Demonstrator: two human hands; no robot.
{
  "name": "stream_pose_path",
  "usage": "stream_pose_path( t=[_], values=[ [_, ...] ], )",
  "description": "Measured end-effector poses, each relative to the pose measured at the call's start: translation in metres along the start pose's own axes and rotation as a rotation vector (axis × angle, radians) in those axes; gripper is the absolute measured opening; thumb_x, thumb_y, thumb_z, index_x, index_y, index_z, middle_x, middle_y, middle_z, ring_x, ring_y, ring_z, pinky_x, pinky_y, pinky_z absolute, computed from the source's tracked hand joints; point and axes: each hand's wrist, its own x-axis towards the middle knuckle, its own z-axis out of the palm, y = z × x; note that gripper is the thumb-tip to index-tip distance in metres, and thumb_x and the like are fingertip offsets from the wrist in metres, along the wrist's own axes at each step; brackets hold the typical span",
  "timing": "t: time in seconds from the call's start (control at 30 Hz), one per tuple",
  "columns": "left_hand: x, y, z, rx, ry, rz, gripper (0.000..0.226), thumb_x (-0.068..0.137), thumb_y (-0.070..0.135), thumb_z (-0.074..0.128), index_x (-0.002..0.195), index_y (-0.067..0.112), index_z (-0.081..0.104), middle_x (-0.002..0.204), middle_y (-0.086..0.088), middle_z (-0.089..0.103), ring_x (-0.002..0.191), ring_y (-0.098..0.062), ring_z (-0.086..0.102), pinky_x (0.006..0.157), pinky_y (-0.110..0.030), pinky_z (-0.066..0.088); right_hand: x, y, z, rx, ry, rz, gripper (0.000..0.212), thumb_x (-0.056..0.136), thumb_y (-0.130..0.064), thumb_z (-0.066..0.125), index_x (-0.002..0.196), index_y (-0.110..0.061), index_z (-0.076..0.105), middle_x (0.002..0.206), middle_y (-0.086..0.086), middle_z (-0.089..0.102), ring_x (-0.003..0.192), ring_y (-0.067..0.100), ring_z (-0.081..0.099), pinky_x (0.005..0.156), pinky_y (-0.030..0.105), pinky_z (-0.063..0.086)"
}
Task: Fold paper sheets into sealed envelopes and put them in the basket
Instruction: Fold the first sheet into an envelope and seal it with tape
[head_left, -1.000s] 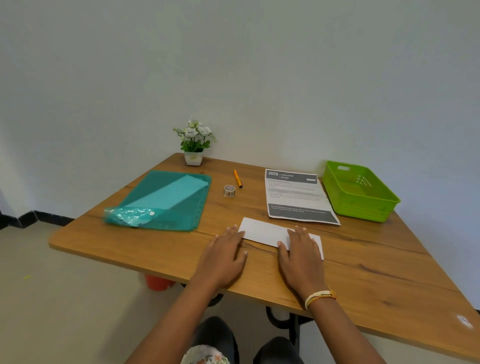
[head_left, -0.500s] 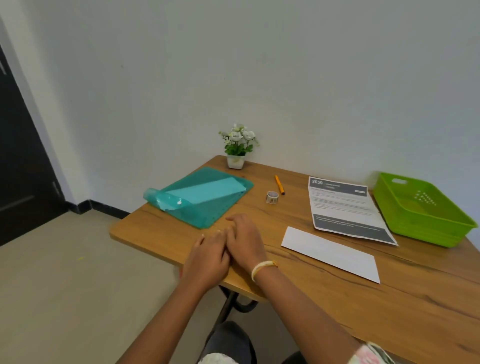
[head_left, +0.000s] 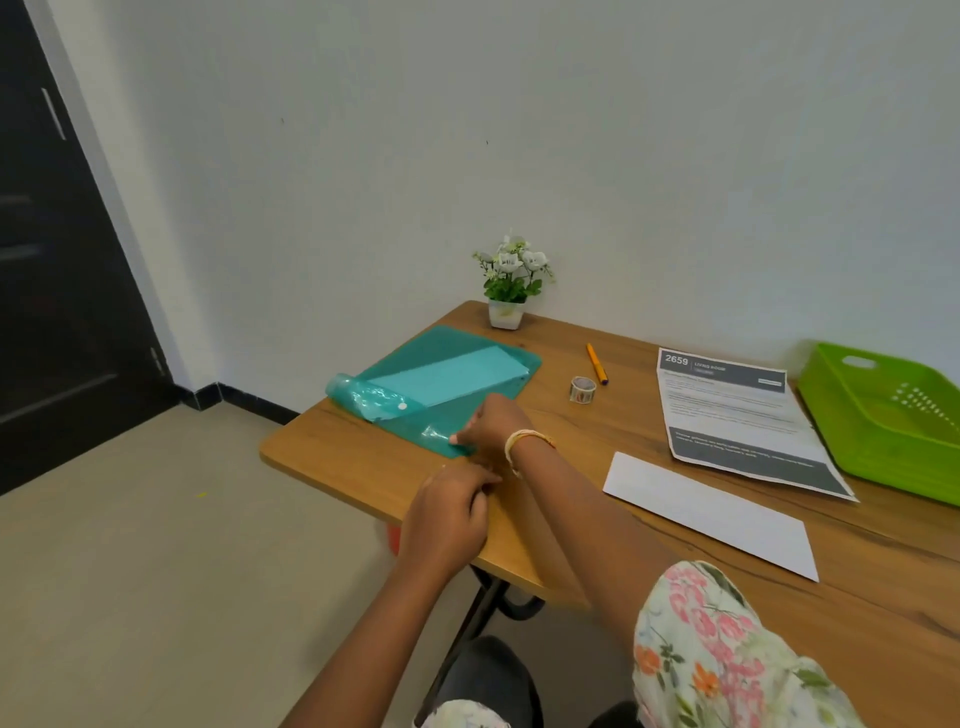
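Both hands have shifted: right hand (head_left: 491, 423) pinches glossy teal folder (head_left: 457, 374), left hand (head_left: 449, 514) curled.

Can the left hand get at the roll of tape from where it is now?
Probably not directly: the right hand and its forearm cross between the left hand and the tape roll, which lies well beyond them.

A small potted plant (head_left: 510, 283) with white flowers stands at the far corner of the wooden table (head_left: 883, 613), against the wall. To the right of the plant lie an orange pen (head_left: 596, 363) and, just beside its near end, a small roll of tape (head_left: 582, 388). Well left of the plant, off the table, is a dark door (head_left: 57, 291).
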Motion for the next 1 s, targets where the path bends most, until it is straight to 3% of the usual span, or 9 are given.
stream_pose_path(
  t=[0.13,0.2,0.4,0.5,0.6,0.67,0.8,0.9,1.0],
  values=[
    [0.001,0.000,0.000,0.048,0.044,0.069,0.032,0.082,0.008,0.051,0.105,0.018,0.070,0.113,0.003,0.064,0.110,-0.011,0.053,0.103,-0.043,0.040,-0.015,0.033,-0.028,-0.074,-0.062,0.049,0.035,0.074,-0.035,0.081,0.089,-0.015,0.057,0.086,0.003,0.059,0.079,0.019,0.054,0.061,0.026,0.040],
    [0.000,0.001,-0.001,0.114,0.072,0.086,0.033,0.080,0.010,0.049,0.106,0.017,0.068,0.115,0.000,0.061,0.115,-0.015,0.051,0.104,-0.048,0.036,-0.026,0.053,-0.047,-0.088,-0.102,0.053,0.032,0.076,-0.031,0.080,0.087,-0.013,0.057,0.088,0.004,0.059,0.085,0.020,0.056,0.067,0.025,0.042],
    [0.000,0.008,-0.002,0.293,0.094,0.070,0.039,0.080,0.012,0.056,0.119,0.017,0.059,0.133,-0.007,0.052,0.134,-0.027,0.040,0.110,-0.060,0.024,-0.051,0.098,-0.089,-0.100,-0.127,0.089,0.029,0.080,-0.022,0.076,0.068,-0.017,0.050,0.072,-0.001,0.055,0.069,0.011,0.049,0.065,0.023,0.039],
    [0.010,0.008,-0.006,0.372,0.033,0.116,0.045,0.085,0.024,0.056,0.129,0.015,0.054,0.142,-0.007,0.047,0.139,-0.024,0.035,0.114,-0.056,0.015,-0.059,0.101,-0.097,-0.202,-0.090,0.113,0.020,0.080,-0.020,0.075,0.091,-0.011,0.061,0.091,0.004,0.062,0.090,0.019,0.060,0.073,0.025,0.045],
    [0.033,0.007,-0.009,0.344,-0.050,0.065,0.042,0.098,0.028,0.042,0.139,0.018,0.046,0.150,0.000,0.040,0.143,-0.015,0.025,0.117,-0.047,0.003,-0.064,0.086,-0.091,-0.380,0.022,0.032,0.049,0.084,-0.022,0.068,0.129,-0.010,0.053,0.123,0.009,0.059,0.112,0.025,0.057,0.091,0.033,0.049],
    [0.050,0.006,-0.011,0.291,-0.134,0.032,0.040,0.102,0.028,0.034,0.140,0.021,0.046,0.151,0.004,0.038,0.143,-0.011,0.024,0.117,-0.043,0.004,-0.064,0.070,-0.077,-0.321,0.017,-0.072,0.060,0.087,-0.029,0.065,0.141,-0.014,0.042,0.139,0.009,0.051,0.125,0.026,0.050,0.101,0.036,0.044],
    [0.073,-0.001,-0.018,0.308,-0.399,-0.072,0.039,0.102,0.035,0.035,0.136,0.025,0.052,0.146,0.002,0.046,0.133,-0.018,0.040,0.112,-0.042,0.023,-0.062,0.050,-0.046,-0.326,-0.090,-0.168,0.061,0.091,-0.039,0.060,0.144,-0.017,0.039,0.146,0.006,0.045,0.131,0.025,0.044,0.108,0.040,0.037],
    [0.081,-0.009,-0.028,0.185,-0.488,-0.211,0.039,0.099,0.043,0.041,0.124,0.022,0.063,0.123,-0.007,0.062,0.101,-0.020,0.057,0.087,-0.037,0.046,-0.061,0.053,-0.037,-0.354,-0.035,-0.196,0.060,0.087,-0.041,0.066,0.139,-0.017,0.047,0.138,0.006,0.049,0.124,0.024,0.048,0.104,0.042,0.040],
    [0.080,-0.015,-0.034,-0.153,-0.518,-0.335,0.034,0.098,0.038,0.046,0.119,0.023,0.068,0.130,-0.002,0.059,0.099,-0.007,0.054,0.079,-0.023,0.039,-0.057,0.059,-0.038,-0.251,-0.018,-0.203,0.052,0.082,-0.033,0.074,0.128,-0.017,0.056,0.130,0.004,0.055,0.118,0.021,0.051,0.096,0.032,0.042]
  ],
)
